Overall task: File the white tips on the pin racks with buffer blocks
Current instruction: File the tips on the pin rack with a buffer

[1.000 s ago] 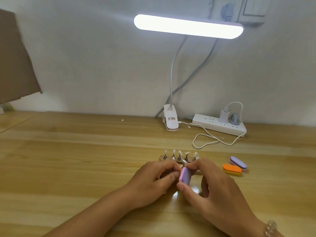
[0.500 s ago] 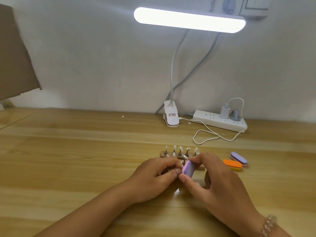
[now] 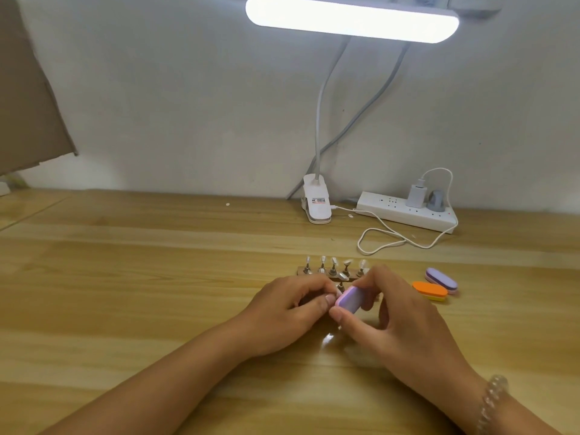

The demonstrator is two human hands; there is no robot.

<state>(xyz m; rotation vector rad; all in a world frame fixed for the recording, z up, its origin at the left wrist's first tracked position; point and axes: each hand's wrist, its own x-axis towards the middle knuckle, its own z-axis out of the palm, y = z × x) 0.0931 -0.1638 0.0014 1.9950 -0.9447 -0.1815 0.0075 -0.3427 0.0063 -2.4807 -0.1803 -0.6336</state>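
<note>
Nearest, at the table's (image 3: 125,277) near edge, two bare forearms reach in, the right wrist wearing a clear bead bracelet (image 3: 492,403). The right hand (image 3: 405,324) holds a purple block (image 3: 350,300) by its ends, thumb at the near end and forefinger over the far end, the other fingers curled beneath. The block is tilted, with its broad face turned up and to the left. The left hand (image 3: 282,312) lies just beside it with fingers curled, thumb and forefinger pinched on a small pin (image 3: 339,287) right at the block's far-left corner. Whether block and pin touch cannot be told. A brown strip shows under the hands, mostly hidden. Just beyond the fingertips, about mid-table, the rack (image 3: 332,272) lies crosswise, five upright pins carrying white tips (image 3: 363,264) in a row; the rightmost pin stands close behind the right forefinger. To the right of the rack, well clear of the hands, an orange block (image 3: 430,290) and a lilac block (image 3: 441,279) lie side by side, touching or nearly so. Farther back, a white cable (image 3: 386,235) loops across the wood. Along the far edge, against the wall, a white clip (image 3: 317,204) sits to the left of a power strip (image 3: 408,213) with two plugs in it. A gooseneck rises from the clip to the lit lamp bar (image 3: 351,18) at the top. A brown board (image 3: 28,98) hangs over the far-left corner.
</note>
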